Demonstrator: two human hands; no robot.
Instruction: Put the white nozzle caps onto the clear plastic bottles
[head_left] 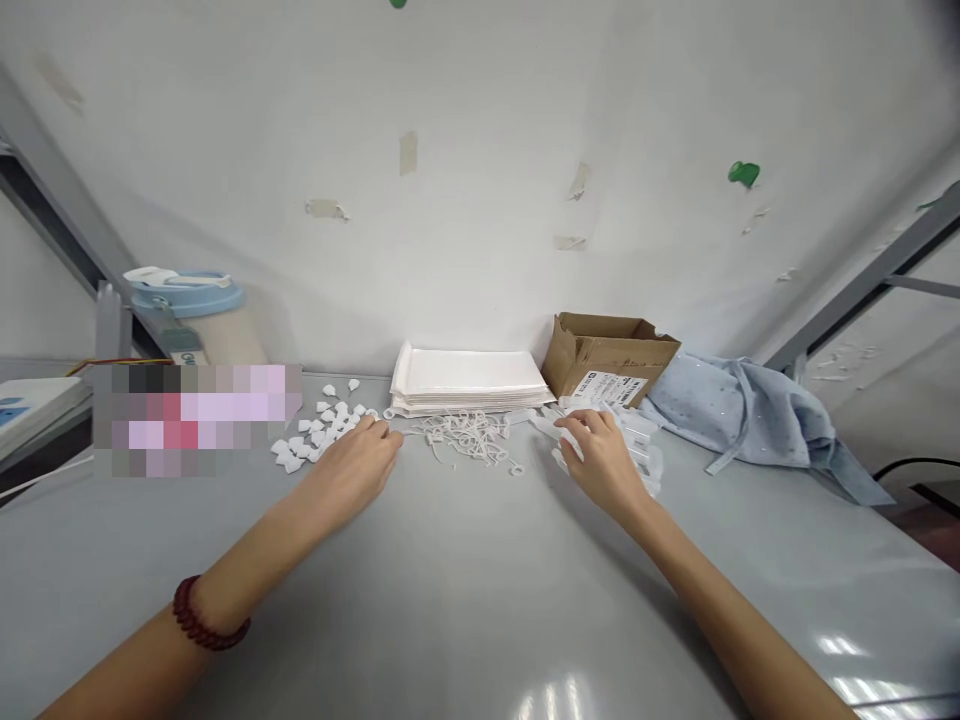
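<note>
My left hand (352, 467) reaches over the grey table (465, 590), its fingertips at the edge of a scatter of small white plastic caps (319, 432); the fingers are curled down and what they pinch, if anything, is hidden. A dark red bead bracelet (201, 618) sits on that wrist. My right hand (600, 455) rests with fingers bent on a heap of clear plastic pieces (637, 440). Between the hands lies a tangle of thin white loops (469, 438). Behind them is a stack of white flat bags (469, 382).
A small open cardboard box (607, 355) stands against the white wall, with a light blue cloth (750, 410) to its right. At far left are a blue-lidded container (187, 295) and a blurred patch. Metal frame bars slope at both sides.
</note>
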